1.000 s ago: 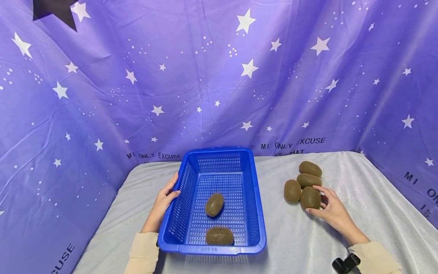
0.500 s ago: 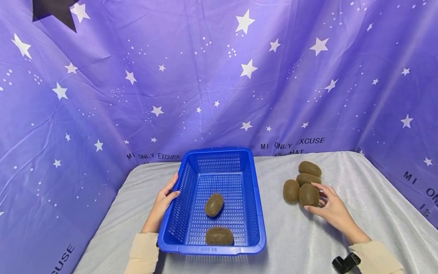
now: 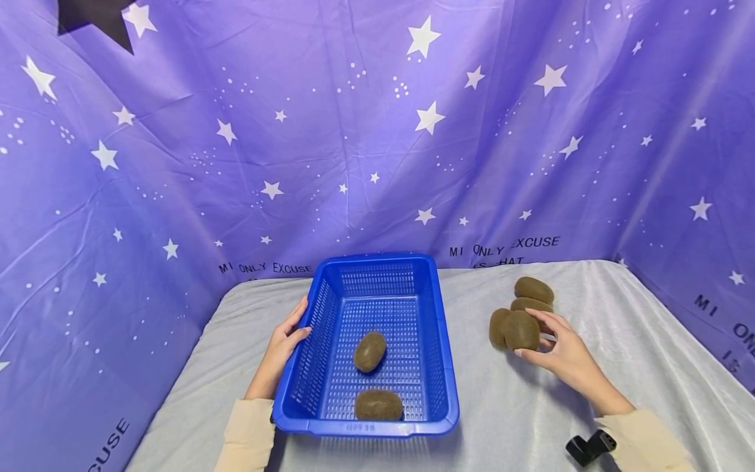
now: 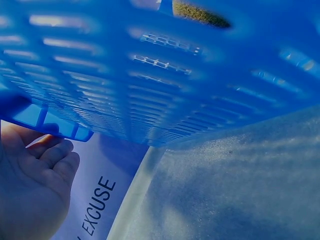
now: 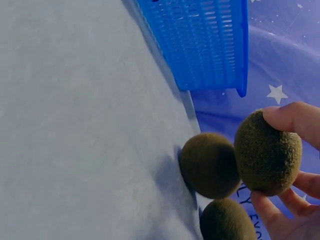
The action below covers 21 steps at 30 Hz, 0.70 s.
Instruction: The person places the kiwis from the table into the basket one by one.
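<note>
A brown fuzzy kiwi is pinched between the thumb and fingers of my right hand, lifted off the cloth. In the head view it partly covers a second kiwi to its left. Two more lie behind: one kiwi at the back and another kiwi in front of it. At the left, my left hand grips the rim of a blue plastic basket; the left wrist view shows its fingers bent under the lip. Inside the basket lie one kiwi mid-floor and one kiwi near the front wall.
Pale grey cloth covers the table. Behind and at both sides hangs a purple curtain with white stars. A small black device sits by the right sleeve.
My right hand has moved a little left and raised its kiwi from among the others, so it now overlaps the left one. The left hand and basket stay in place.
</note>
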Each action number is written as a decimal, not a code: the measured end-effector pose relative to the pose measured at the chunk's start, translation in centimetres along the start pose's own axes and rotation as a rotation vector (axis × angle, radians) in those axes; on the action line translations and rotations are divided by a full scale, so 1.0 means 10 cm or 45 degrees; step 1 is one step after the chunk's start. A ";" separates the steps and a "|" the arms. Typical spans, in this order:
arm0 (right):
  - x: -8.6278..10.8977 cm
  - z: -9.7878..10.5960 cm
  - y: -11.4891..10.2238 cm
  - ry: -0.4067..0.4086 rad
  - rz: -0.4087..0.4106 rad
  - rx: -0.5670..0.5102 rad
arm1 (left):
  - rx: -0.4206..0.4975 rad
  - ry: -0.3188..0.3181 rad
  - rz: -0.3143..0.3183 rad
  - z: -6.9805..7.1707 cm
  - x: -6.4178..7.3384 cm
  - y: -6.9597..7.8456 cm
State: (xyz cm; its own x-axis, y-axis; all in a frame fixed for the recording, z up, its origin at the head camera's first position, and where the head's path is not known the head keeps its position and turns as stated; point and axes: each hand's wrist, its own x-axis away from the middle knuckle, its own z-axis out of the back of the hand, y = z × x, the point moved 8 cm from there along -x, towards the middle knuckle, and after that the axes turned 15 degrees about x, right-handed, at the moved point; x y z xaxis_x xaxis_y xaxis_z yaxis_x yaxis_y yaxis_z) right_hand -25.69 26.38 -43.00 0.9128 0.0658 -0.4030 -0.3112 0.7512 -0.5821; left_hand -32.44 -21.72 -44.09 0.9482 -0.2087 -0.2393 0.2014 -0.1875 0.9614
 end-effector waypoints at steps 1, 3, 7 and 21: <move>-0.01 -0.01 -0.02 -0.003 0.009 -0.012 | 0.002 0.002 0.002 0.00 0.00 0.00; -0.03 -0.02 -0.07 -0.008 0.025 -0.036 | 0.005 0.007 0.009 0.00 0.00 0.00; -0.07 -0.05 -0.18 -0.023 0.041 -0.045 | -0.010 0.008 0.012 0.00 0.01 0.00; -0.22 -0.16 -0.50 -0.086 0.108 -0.142 | -0.019 0.004 -0.007 0.00 0.00 0.01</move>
State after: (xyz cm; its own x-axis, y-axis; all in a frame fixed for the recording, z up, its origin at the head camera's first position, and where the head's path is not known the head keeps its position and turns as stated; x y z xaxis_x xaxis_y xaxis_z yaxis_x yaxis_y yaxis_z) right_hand -26.56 21.44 -40.36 0.8966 0.1731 -0.4076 -0.4120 0.6635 -0.6245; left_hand -32.46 -21.73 -44.03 0.9478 -0.2050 -0.2444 0.2103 -0.1743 0.9620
